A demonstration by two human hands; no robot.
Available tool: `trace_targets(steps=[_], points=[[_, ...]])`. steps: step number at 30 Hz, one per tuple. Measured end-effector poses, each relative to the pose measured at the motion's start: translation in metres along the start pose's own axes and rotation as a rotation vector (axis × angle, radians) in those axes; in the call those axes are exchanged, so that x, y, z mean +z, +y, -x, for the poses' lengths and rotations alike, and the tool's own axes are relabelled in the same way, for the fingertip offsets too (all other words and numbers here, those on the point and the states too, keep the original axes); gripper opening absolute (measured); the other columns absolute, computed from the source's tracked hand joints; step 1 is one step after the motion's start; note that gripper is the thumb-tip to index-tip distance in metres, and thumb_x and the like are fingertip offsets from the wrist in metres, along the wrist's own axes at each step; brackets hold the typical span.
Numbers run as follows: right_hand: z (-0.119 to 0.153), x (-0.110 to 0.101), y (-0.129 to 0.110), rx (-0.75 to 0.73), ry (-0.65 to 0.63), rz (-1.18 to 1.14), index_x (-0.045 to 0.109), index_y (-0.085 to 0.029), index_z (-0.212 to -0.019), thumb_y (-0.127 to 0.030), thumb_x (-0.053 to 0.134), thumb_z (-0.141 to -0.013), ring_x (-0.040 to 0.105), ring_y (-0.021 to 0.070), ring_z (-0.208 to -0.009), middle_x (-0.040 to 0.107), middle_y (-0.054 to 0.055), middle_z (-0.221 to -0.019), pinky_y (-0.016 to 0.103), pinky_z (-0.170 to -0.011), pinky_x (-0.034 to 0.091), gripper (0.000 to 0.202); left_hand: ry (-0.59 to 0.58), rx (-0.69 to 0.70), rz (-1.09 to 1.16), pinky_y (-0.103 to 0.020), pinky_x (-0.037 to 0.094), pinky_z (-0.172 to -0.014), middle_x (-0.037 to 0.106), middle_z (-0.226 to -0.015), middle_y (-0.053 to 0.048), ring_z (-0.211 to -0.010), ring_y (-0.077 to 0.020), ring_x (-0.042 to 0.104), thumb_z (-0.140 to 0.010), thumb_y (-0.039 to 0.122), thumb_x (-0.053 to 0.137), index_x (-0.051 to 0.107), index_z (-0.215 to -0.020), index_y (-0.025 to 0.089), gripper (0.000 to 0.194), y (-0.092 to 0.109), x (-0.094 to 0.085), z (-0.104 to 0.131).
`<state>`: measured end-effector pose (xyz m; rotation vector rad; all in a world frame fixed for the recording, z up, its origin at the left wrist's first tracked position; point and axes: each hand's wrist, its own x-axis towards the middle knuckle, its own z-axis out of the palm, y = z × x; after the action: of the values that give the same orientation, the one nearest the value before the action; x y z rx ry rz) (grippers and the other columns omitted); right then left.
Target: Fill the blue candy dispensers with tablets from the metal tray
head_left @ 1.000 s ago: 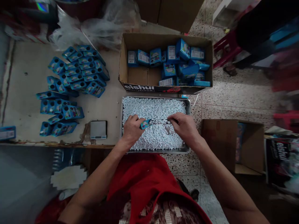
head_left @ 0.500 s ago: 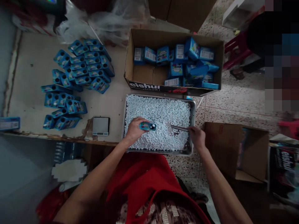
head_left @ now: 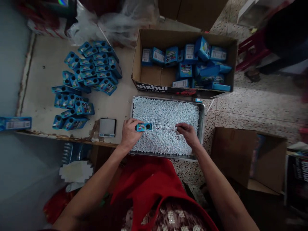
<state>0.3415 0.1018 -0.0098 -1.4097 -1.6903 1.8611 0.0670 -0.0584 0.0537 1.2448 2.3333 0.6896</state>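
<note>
My left hand is closed around a small blue box with a dark round hole in its top face. It holds the box above the left part of a metal tray filled with small, pale round candies. Over the right part of the tray, my right hand is pinched on a thin metal spoon, whose far end lies among the candies to the left, pointing toward the box. The spoon's bowl is hard to make out.
A small scale sits left of the tray. Many blue boxes stand on the table. Behind the tray is a cardboard carton holding more blue boxes. An open carton is at the right; a person's leg shows beyond.
My right hand has moved left over the candies with the spoon. My left hand has drawn the blue box slightly left, and its hole now looks dark instead of white. The view has shifted a little.
</note>
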Motion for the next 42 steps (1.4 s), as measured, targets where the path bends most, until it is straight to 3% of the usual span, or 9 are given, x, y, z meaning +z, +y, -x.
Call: trace_targets(steps=[7,15,19,23,26,28,32,38,42], points=[[0.026,-0.004,-0.107,-0.263,0.045,0.447,0.079,-0.021,-0.09,-0.026,0.062,-0.086,0.07,0.0204,-0.084,0.078,0.004,-0.089,0.034,-0.079,0.05,0.017,-0.021,0.09,0.09,-0.035,0.047,-0.088,0.068,-0.098,-0.005,-0.096,-0.0233,0.06,-0.077,0.016,0.072,0.077,-0.098,0.023,0.022,0.019,0.023,-0.008],[0.062,0.016,-0.172,-0.385,0.095,0.943,0.077,-0.02,-0.092,-0.016,0.056,-0.089,0.07,0.0246,-0.082,0.076,0.01,-0.091,0.037,-0.078,0.05,0.021,-0.084,0.125,0.17,-0.038,0.046,-0.094,0.07,-0.097,-0.005,-0.098,-0.0236,0.062,-0.074,0.015,0.074,0.074,-0.097,0.021,0.025,0.032,0.046,-0.016],[0.067,-0.029,-0.128,-0.342,0.216,0.829,0.077,-0.024,-0.098,-0.021,0.055,-0.091,0.07,0.0242,-0.09,0.077,0.007,-0.096,0.037,-0.084,0.051,0.023,-0.139,0.08,0.292,-0.038,0.048,-0.094,0.071,-0.1,-0.004,-0.1,-0.0237,0.064,-0.068,0.012,0.079,0.072,-0.095,0.022,0.029,0.023,0.053,-0.023],[0.039,-0.073,-0.013,-0.141,0.494,0.689,0.077,-0.019,-0.085,-0.033,0.057,-0.085,0.07,0.0279,-0.081,0.077,0.01,-0.086,0.04,-0.08,0.051,0.024,-0.1,0.003,0.384,-0.038,0.05,-0.094,0.07,-0.103,-0.004,-0.103,-0.0235,0.065,-0.063,0.009,0.082,0.07,-0.096,0.022,0.037,0.005,0.047,-0.023],[0.0,-0.046,0.055,-0.082,0.5,0.498,0.076,-0.018,-0.081,-0.041,0.057,-0.081,0.069,0.0285,-0.081,0.077,0.012,-0.085,0.041,-0.08,0.052,0.029,-0.087,-0.041,0.349,-0.038,0.051,-0.094,0.071,-0.104,-0.004,-0.103,-0.0239,0.065,-0.066,0.012,0.082,0.07,-0.098,0.023,0.036,-0.002,0.036,-0.018],[-0.024,-0.008,0.07,-0.075,0.411,0.35,0.076,-0.018,-0.084,-0.043,0.058,-0.081,0.07,0.0267,-0.084,0.078,0.01,-0.088,0.038,-0.082,0.052,0.031,-0.076,-0.058,0.313,-0.038,0.051,-0.094,0.072,-0.105,-0.003,-0.103,-0.0237,0.066,-0.068,0.015,0.082,0.07,-0.1,0.023,0.036,-0.002,0.027,-0.016],[-0.041,0.028,0.055,-0.004,0.28,0.187,0.077,-0.018,-0.087,-0.043,0.064,-0.078,0.068,0.0222,-0.079,0.076,0.007,-0.083,0.034,-0.078,0.052,0.03,-0.042,0.001,0.148,-0.04,0.047,-0.097,0.073,-0.103,-0.003,-0.102,-0.0243,0.065,-0.07,0.015,0.079,0.071,-0.098,0.022,0.03,0.003,0.01,-0.014],[0.003,-0.02,0.003,0.038,0.142,-0.091,0.077,-0.019,-0.088,-0.039,0.079,-0.074,0.064,0.0149,-0.07,0.074,0.002,-0.08,0.028,-0.069,0.049,0.025,-0.078,0.094,-0.009,-0.04,0.044,-0.093,0.074,-0.101,-0.005,-0.1,-0.0262,0.062,-0.071,0.011,0.07,0.073,-0.096,0.022,0.027,0.005,0.005,-0.013],[0.012,-0.024,-0.043,-0.005,0.003,-0.06,0.078,-0.021,-0.088,-0.036,0.078,-0.077,0.065,0.0148,-0.07,0.074,0.001,-0.078,0.03,-0.071,0.051,0.019,-0.064,0.05,0.076,-0.038,0.045,-0.093,0.073,-0.101,-0.004,-0.1,-0.0252,0.063,-0.07,0.015,0.075,0.072,-0.095,0.023,0.027,0.011,0.012,-0.012]])
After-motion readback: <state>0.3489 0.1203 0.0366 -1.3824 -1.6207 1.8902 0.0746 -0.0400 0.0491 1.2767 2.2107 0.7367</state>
